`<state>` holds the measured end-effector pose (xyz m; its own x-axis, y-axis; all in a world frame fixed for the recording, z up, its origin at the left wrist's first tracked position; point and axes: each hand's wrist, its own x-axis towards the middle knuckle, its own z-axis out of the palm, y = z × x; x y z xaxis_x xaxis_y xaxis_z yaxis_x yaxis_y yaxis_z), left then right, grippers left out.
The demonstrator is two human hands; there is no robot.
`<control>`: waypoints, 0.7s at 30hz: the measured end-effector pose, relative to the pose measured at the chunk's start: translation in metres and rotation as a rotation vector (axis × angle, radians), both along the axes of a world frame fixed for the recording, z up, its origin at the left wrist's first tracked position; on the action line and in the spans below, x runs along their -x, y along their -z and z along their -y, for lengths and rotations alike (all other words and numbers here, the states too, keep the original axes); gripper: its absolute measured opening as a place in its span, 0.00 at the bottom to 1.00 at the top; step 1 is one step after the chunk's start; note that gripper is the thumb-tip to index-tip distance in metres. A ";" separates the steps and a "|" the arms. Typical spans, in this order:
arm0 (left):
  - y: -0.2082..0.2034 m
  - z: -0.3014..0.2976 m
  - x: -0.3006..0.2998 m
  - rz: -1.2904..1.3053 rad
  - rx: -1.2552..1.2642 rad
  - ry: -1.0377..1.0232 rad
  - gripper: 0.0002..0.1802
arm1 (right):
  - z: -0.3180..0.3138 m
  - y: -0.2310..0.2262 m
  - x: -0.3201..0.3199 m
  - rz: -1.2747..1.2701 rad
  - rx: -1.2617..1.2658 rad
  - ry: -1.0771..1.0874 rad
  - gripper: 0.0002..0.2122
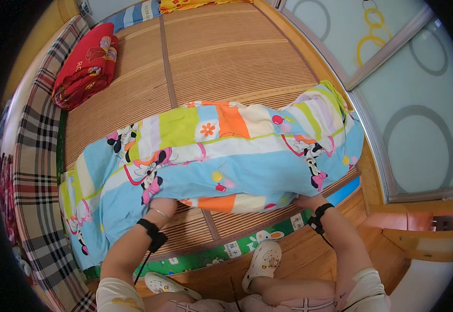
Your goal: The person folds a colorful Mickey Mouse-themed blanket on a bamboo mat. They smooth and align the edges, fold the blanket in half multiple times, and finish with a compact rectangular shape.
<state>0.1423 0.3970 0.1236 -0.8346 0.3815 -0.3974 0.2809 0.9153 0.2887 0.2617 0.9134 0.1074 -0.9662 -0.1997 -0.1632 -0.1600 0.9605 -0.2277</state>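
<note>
A quilt (252,161) with blue, white, green and orange stripes and cartoon figures lies in a long, loosely folded strip across the near part of a bamboo mat (226,52). At its near edge my left hand (164,205) reaches under the fabric, left of the middle. My right hand (309,201) reaches under the same edge farther right. The cloth covers the fingers of both hands, so I cannot see how they are closed. The quilt's left end spreads toward the near left corner, and its right end is bunched beside the wardrobe.
A folded red blanket (87,67) lies at the far left, against a plaid padded bed side (36,166). Blue striped and yellow fabric pieces are at the far edge. Sliding wardrobe doors (413,104) stand on the right. A green patterned mat (231,250) edges the wooden floor (309,255).
</note>
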 end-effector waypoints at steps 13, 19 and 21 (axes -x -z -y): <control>0.002 0.030 0.003 -0.192 0.096 0.020 0.12 | -0.022 -0.012 0.018 -0.213 0.061 0.203 0.21; 0.005 0.009 -0.037 0.540 -0.239 0.082 0.30 | -0.008 -0.038 -0.002 -0.039 -0.360 0.053 0.22; 0.001 0.009 -0.048 0.548 -0.328 0.149 0.30 | 0.019 -0.049 0.006 0.154 -0.284 0.056 0.23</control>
